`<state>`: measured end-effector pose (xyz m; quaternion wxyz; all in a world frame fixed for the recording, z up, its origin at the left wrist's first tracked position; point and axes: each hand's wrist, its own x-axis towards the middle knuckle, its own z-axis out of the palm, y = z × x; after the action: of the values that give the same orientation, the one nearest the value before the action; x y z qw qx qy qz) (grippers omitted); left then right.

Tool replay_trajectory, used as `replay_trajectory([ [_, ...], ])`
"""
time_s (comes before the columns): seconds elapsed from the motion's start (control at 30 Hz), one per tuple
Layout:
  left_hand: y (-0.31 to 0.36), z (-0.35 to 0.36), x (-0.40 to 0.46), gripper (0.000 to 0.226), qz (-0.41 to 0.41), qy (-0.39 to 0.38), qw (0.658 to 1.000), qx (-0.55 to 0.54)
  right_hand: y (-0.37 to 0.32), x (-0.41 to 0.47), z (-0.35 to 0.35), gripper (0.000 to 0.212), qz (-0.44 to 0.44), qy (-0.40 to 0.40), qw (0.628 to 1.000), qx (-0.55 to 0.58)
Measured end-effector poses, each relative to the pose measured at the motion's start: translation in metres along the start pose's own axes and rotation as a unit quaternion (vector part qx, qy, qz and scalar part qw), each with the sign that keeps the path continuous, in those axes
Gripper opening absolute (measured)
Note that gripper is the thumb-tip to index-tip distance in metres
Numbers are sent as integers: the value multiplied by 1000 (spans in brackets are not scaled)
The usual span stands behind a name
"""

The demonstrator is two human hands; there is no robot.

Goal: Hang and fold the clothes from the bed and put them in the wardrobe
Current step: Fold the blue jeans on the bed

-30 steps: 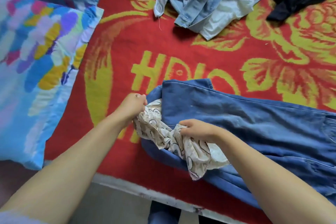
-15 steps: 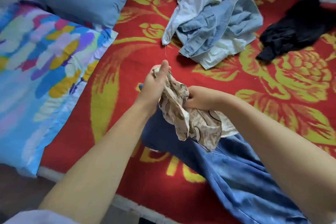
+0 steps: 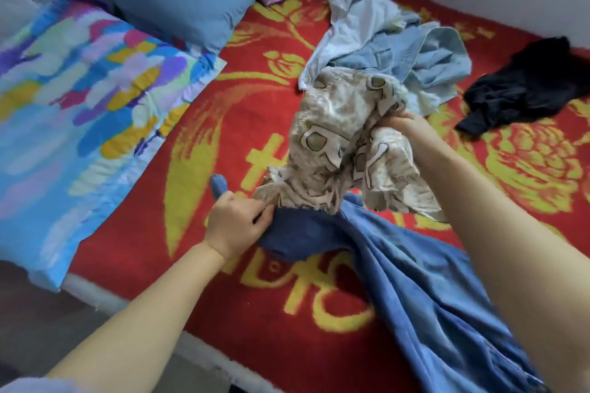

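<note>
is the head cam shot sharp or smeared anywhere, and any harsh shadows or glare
Head view: soft, even light, no glare, only faint shadows under the light blue clothes pile; the colourful quilt at the left edge looks smeared; the patterned cloth and the left hand are fairly sharp; wide-angle lens stretches the forearms.

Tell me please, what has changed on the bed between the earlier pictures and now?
The right hand has lifted the cream patterned cloth up, away from the dark blue denim garment. The left hand let go of the cloth and now grips the denim's edge. The light blue clothes pile, the black garment and the red and yellow blanket stayed as they were.
</note>
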<state>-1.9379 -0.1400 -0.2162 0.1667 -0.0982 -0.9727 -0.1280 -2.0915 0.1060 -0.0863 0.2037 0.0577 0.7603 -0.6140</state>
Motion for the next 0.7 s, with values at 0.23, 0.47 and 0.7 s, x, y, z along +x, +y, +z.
replay_trajectory([
  [0.23,-25,28,-5,39,-62,-263,961,53,-66,28,-11,37,-84,42,955,281],
  [0.47,-3,81,26,30,-112,-381,918,-10,-77,62,-79,29,-165,186,909,335],
  [0.7,14,137,72,68,-241,-366,885,-156,134,67,-72,41,164,180,969,-35],
])
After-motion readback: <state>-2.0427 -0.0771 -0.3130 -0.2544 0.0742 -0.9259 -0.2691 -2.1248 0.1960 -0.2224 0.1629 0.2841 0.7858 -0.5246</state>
